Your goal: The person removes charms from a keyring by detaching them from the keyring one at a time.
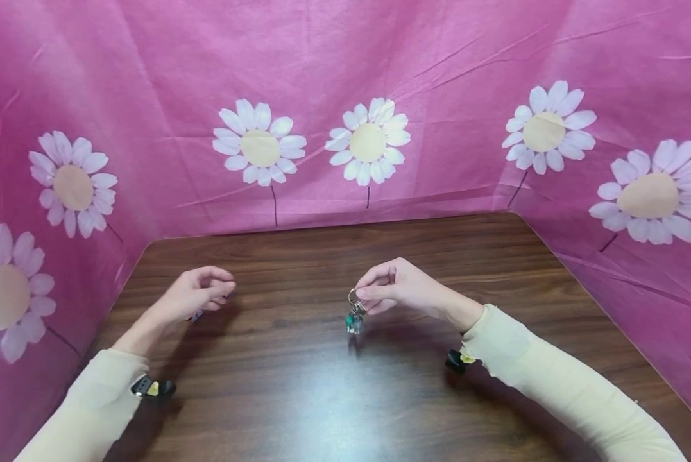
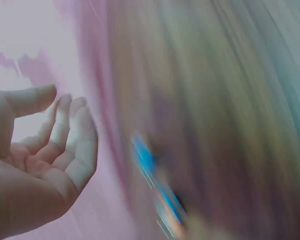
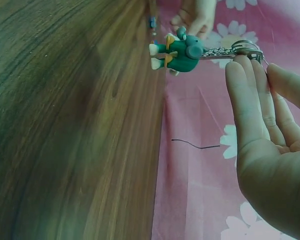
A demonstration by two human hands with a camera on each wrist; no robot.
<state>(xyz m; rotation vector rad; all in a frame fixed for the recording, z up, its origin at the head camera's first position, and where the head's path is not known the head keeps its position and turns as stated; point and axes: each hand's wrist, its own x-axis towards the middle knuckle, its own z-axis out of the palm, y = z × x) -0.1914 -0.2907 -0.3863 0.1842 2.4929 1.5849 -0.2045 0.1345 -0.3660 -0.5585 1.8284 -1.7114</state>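
My right hand (image 1: 409, 287) pinches the metal ring (image 1: 349, 296) of a keychain between thumb and fingertips. From the ring a short chain and a small green figure (image 3: 182, 56) hang over the wooden table (image 1: 299, 372); the figure has pale feet and yellow-orange bits. On the left side of the table, my left hand (image 1: 195, 295) hovers with loosely bent fingers and nothing between them. Below it lies a slim blue thing (image 2: 145, 156) with orange and white parts, blurred in the left wrist view and mostly hidden behind the hand in the head view.
A pink cloth (image 1: 316, 51) printed with large white daisies hangs around the back and sides of the table. Dark wrist cameras (image 1: 159, 388) are strapped at both pale sleeves (image 1: 544, 366).
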